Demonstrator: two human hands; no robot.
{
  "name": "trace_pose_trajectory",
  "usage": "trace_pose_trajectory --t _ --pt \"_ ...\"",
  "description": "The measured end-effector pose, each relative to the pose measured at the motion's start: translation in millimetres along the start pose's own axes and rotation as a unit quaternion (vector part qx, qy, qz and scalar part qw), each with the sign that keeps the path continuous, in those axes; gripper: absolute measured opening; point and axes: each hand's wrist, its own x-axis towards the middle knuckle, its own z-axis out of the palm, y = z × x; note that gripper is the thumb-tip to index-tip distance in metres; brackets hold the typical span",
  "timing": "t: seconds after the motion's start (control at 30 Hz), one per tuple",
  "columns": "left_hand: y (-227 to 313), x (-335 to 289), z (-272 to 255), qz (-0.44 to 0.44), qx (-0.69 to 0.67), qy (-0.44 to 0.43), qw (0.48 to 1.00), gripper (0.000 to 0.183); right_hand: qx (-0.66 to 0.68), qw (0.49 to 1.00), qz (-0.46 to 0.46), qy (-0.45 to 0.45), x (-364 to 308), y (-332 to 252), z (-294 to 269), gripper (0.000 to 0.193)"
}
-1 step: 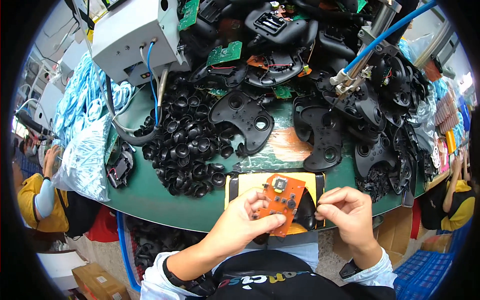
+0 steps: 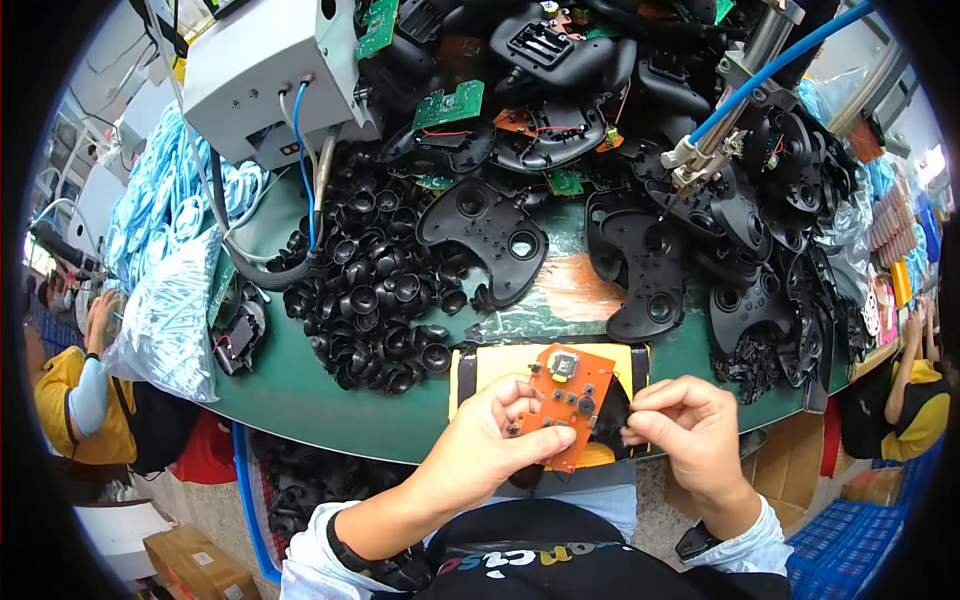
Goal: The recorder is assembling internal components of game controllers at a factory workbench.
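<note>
We hold a thin, oblong orange circuit board (image 2: 566, 410), dotted with small dark parts, in our left hand (image 2: 497, 432); the thumb presses on its lower face and the fingers curl at its left edge; the board is above a flat yellow pad with black bands (image 2: 484, 366), at the near edge of the green worktop (image 2: 285, 410). Our right hand (image 2: 688, 428) is just right of the board, thumb and fingertips drawn close together; we cannot tell whether they pinch anything small; a dark, smooth piece (image 2: 608, 424) shows between board and hand.

Beyond the pad we see two matt black plastic controller shells (image 2: 482, 238) (image 2: 645, 285); left of them lies a heap of small, round black plastic cups (image 2: 365, 275); behind that stands a pale grey box-shaped machine (image 2: 265, 85); at the far left are a clear plastic bag of pale sticks (image 2: 170, 320) and a pile of light-blue cords (image 2: 160, 200); a blue tube (image 2: 775, 70) slants down at upper right.
</note>
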Motion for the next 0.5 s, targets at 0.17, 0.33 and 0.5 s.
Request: trace_pose_trajectory --t 0.17,0.33,0.5 --pt "-3.7 4.7 2.6 0.016 -0.008 0.008 1.000 0.042 0.029 0.998 0.055 -0.009 4.3 4.4 11.4 0.009" --pt "-8.9 6.6 4.2 0.056 0.022 -0.004 0.998 0.041 0.041 0.998 0.046 0.005 6.2 9.1 14.6 0.007" --pt "-6.5 4.1 12.6 0.175 0.236 0.019 0.956 0.038 -0.054 0.990 -0.130 0.019 6.8 19.1 18.6 0.009"
